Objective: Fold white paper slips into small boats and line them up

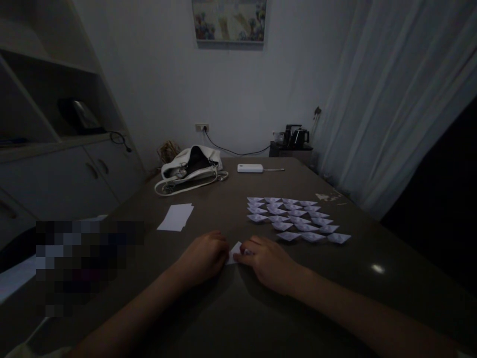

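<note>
Between my two hands, low over the table, is a small piece of folded white paper [235,252]. My left hand [208,252] is closed on its left edge, with the fingertips partly hidden. From the other side my right hand [266,261] pinches it between thumb and curled fingers. Beyond my right hand stand several folded paper boats [298,220] in rows. Farther off on the left lies a stack of blank white paper sheets [176,217].
A white handbag [192,169] sits open at the back left of the dark table [231,318]. Near the far edge lies a white power bank [250,168] with a short cable. A blurred-out patch [87,263] covers the table's left side. Curtains [391,99] hang on the right.
</note>
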`<state>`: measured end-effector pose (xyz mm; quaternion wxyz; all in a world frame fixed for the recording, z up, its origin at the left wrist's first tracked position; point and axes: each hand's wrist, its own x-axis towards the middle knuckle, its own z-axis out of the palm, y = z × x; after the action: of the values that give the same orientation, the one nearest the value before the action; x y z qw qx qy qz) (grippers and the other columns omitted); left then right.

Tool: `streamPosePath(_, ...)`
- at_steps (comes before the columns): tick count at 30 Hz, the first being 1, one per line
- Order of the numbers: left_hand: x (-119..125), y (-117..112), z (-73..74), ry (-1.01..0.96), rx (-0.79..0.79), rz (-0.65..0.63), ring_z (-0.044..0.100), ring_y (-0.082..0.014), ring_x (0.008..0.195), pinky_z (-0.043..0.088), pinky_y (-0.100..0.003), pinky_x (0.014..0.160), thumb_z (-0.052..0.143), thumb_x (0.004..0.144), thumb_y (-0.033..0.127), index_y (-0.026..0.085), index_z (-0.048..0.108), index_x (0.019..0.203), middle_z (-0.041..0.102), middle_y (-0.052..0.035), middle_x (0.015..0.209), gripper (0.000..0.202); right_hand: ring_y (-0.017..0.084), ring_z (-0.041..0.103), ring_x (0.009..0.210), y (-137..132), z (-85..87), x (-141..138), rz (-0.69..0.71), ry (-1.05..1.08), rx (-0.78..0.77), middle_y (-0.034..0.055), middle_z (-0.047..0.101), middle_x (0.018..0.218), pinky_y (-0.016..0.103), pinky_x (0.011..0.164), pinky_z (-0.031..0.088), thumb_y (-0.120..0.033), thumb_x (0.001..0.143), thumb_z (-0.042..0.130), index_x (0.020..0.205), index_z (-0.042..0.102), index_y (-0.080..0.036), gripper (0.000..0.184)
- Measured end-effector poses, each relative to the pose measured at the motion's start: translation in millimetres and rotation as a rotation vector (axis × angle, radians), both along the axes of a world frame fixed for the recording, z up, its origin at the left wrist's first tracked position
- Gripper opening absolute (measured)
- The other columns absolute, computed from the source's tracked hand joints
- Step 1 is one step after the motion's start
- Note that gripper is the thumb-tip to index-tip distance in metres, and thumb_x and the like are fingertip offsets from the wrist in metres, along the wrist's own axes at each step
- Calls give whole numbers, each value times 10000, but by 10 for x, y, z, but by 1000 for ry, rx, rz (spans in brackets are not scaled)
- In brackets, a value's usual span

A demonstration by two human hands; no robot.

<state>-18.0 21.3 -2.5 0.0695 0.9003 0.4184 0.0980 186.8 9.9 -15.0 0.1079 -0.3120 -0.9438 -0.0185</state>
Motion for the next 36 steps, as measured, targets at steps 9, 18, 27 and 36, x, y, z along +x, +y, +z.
streamPosePath(9, 8, -5, 34, 6, -28, 62, 591, -186, 742, 437, -265, 642, 458, 746, 69, 157, 633, 708, 631, -68, 772, 200, 222, 513, 882, 38, 112, 37, -200, -33, -17, 78, 646, 882, 323, 703, 369, -40, 804, 516, 779, 725, -166, 245)
streamPosePath(18, -23, 36, 36, 25, 2, 110, 581, -186, 743, 429, -270, 655, 434, 755, 60, 162, 603, 681, 610, -60, 756, 211, 206, 533, 832, 53, 52, 57, -227, -16, -34, 84, 650, 833, 304, 682, 372, -20, 768, 490, 791, 673, -120, 209)
streamPosePath(27, 21, 9, -44, -111, -33, 56, 568, -200, 807, 438, -285, 676, 549, 835, 313, 181, 601, 874, 592, -52, 885, 147, 203, 561, 823, -2, 60, 52, -237, 1, -14, 78, 657, 852, 305, 678, 395, -56, 783, 492, 802, 657, -129, 181)
streamPosePath(36, -7, 59, -130, -225, -117, 67, 567, -187, 769, 430, -278, 657, 559, 834, 296, 171, 585, 814, 593, -45, 858, 129, 220, 596, 803, 48, 80, 73, -359, 14, 8, 87, 673, 801, 299, 638, 408, -82, 791, 514, 740, 656, -137, 161)
